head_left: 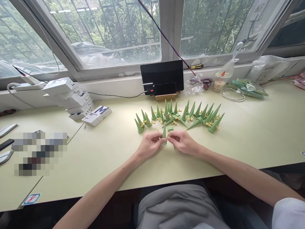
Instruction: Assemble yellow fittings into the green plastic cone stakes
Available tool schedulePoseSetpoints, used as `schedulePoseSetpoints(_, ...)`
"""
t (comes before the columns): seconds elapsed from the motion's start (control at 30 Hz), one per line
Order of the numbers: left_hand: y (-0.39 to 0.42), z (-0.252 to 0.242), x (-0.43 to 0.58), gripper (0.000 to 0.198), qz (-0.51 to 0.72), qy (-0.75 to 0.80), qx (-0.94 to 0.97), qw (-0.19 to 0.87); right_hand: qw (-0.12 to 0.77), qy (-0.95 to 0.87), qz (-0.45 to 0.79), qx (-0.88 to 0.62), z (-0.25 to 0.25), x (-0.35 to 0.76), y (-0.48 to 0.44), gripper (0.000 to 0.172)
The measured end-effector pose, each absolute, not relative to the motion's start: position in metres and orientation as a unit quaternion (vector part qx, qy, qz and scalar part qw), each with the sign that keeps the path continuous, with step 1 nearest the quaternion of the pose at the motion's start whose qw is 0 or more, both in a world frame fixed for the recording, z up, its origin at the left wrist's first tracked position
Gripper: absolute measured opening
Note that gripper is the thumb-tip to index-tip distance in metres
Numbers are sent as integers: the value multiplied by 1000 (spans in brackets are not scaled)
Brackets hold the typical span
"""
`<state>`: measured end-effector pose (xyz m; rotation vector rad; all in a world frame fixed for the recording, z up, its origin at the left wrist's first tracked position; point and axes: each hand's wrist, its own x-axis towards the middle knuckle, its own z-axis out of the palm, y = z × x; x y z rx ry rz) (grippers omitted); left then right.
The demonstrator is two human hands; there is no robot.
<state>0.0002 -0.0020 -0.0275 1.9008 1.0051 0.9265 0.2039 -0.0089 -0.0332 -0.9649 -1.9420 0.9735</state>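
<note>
My left hand (152, 143) is closed around the lower part of a green plant watering spike (164, 129), which stands upright with its tip pointing up. Close against its side, my right hand (182, 142) pinches thumb and fingers on a small yellow valve, mostly hidden by the fingertips. Just beyond the right fingers lies a green cap (170, 128). Several more green spikes (166, 109) with yellow valves are grouped behind my hands, most standing on their caps, some lying on their sides.
A tablet (162, 74) and a phone (164, 89) lean on a cardboard stand at the back. White boxes (69, 95) are stacked left, one box (97, 115) nearer. A bagged cup (221, 79), green packets (250, 88) and a cable are at right. The table (262, 133) ends before my lap.
</note>
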Motion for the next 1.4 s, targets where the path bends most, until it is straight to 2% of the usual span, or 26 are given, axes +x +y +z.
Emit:
schedulePoseSetpoints(0.57,1,-32,-2,26,356,373,793,324,343,-742,439,-374,-31,206,-9,20)
schedulePoseSetpoints(0.87,0,-30,-1,19,370,371,789,320,325,-691,537,-359,-30,209,-8,22)
schedulePoseSetpoints(1.07,-1,-30,0,14,369,360,802,301,335,-721,486,-362,-29,206,-10,22)
schedulePoseSetpoints(1.4,-1,-30,-1,20,362,379,786,328,357,-782,369,-353,-33,207,-9,20)
